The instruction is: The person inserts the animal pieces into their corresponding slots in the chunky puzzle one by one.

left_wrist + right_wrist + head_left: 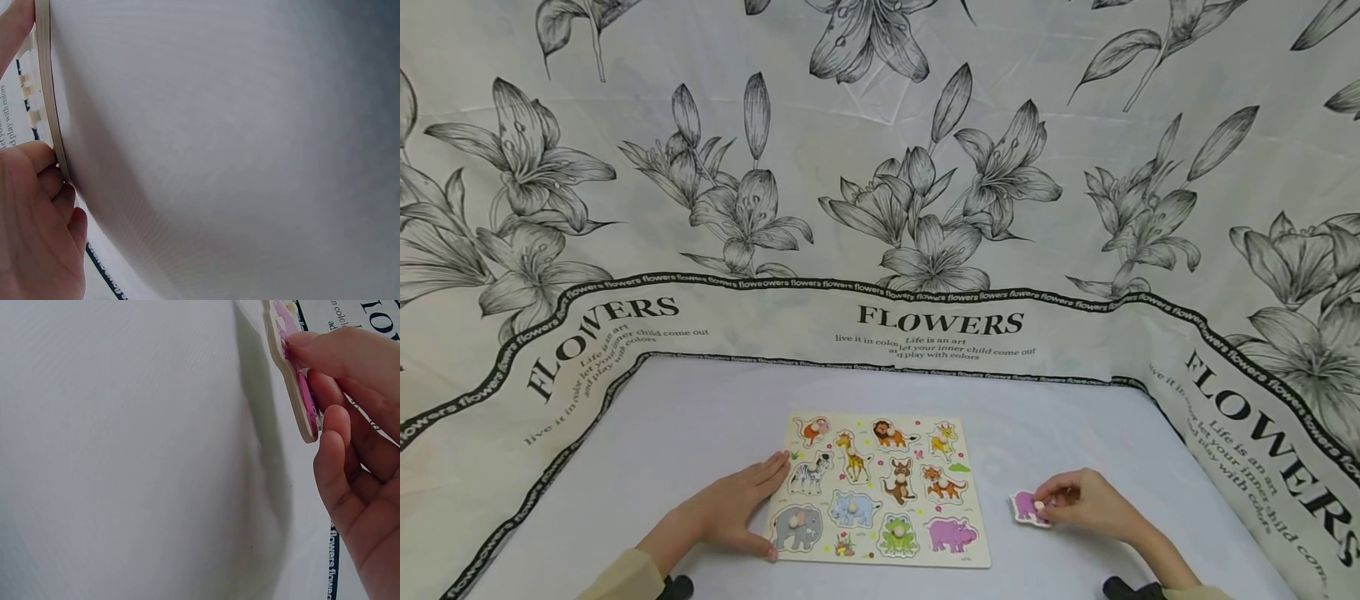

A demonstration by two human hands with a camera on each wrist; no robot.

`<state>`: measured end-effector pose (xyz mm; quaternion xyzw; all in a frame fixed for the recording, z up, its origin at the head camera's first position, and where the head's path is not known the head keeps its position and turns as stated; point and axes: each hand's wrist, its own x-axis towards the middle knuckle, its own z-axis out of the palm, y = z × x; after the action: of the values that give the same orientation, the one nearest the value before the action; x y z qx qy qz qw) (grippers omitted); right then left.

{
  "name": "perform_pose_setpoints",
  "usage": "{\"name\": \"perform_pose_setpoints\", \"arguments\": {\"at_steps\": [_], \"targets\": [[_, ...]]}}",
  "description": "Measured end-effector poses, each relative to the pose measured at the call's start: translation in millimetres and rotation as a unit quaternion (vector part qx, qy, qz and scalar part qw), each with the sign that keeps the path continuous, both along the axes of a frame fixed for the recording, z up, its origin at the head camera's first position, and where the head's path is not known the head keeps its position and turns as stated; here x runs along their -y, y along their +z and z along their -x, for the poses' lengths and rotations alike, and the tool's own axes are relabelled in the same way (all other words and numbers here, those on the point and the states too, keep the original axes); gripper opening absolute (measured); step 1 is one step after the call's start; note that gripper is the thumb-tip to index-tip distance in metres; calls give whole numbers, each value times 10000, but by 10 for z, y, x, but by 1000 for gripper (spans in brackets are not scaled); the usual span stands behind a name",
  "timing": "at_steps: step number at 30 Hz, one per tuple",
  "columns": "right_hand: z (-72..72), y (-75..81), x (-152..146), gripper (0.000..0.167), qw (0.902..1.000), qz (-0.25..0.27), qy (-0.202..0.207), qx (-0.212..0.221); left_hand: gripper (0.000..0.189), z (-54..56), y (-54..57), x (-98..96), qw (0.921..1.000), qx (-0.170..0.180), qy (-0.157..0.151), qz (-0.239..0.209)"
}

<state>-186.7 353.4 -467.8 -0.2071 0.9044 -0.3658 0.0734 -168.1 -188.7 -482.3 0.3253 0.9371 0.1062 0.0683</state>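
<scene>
A wooden animal puzzle board [865, 546] lies flat on the white table, with knobbed animal pieces such as the elephant [797, 529] and frog [898, 536] set in it. The purple hippo picture [952, 535] at its lower right shows no knob. My left hand [730, 508] rests along the board's left side, thumb at the near corner and fingertips touching the edge higher up. To the right of the board, my right hand [1086, 504] pinches a purple hippo puzzle piece [1024, 507] by its knob. In the right wrist view, the piece tilts above its shadow.
A white cloth with black flower drawings [932, 200] hangs behind and around the table. Its border printed FLOWERS [940, 319] runs along the back and both sides. Dark wrist straps [679, 587] show near the bottom edge.
</scene>
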Motion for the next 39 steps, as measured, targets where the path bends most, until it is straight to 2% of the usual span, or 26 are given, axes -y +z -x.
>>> {"name": "perform_pose_setpoints", "arguments": {"at_steps": [8, 14, 24, 32, 39], "targets": [[3, 64, 159, 16, 10000, 25, 36, -38, 117, -1, -15, -10, 10000, 75, 31, -14], [-2, 97, 267, 15, 9998, 130, 169, -61, 117, 4, -26, -12, 10000, 3, -14, -56], [15, 71, 408, 16, 9990, 299, 340, -16, 117, 3, -38, -6, 10000, 8, -2, -60], [4, 49, 569, 16, 9998, 21, 189, 4, 117, 7, -51, -2, 10000, -3, -7, -89], [-24, 58, 663, 19, 9992, 221, 338, 77, 119, 17, -44, 7, 9998, 105, 118, -71]]}}
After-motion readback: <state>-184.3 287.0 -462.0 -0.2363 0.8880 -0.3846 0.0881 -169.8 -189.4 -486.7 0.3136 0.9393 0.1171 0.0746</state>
